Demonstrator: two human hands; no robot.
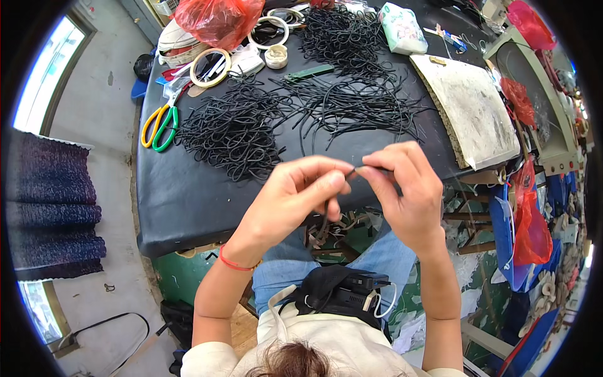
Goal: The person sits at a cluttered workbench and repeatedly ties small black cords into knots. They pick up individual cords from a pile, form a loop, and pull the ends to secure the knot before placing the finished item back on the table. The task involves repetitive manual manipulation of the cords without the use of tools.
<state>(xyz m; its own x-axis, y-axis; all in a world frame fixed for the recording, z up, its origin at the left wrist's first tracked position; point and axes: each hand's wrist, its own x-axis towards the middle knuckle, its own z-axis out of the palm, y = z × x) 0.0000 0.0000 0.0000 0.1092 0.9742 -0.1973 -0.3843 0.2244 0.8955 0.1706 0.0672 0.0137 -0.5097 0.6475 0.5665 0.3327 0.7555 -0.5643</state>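
Grey-white wall (125,182) rises on my left, scuffed and broken by windows, and green flooring (166,273), worn and littered, shows beneath me. My worktop (195,210) spans the middle of the view, padded in smooth black covering with a rounded near-left corner. A dark purple, rippled curtain (53,204) hangs by the wall, and a stained pale board (468,110) lies along the worktop's right side. Black cords gather in a tangled left heap (229,129), a far heap (342,38) and a looser middle spread (355,103). My left hand (292,191) and right hand (408,191) meet above the near part of the worktop, thumb and fingers of each closed to a narrow pinch. Beyond the left heap sits a full red plastic bag (220,22); a white-and-green soft pack (402,30) rests beside the far heap. Scissors (174,117) with yellow and green handles lie at the left edge, near a cream ring (193,69). Next come a flat green strip (309,73) and a small tub (276,56). Slimmest is the single dark cord (353,171), gripped between both sets of fingertips, part of it hanging below my left palm.
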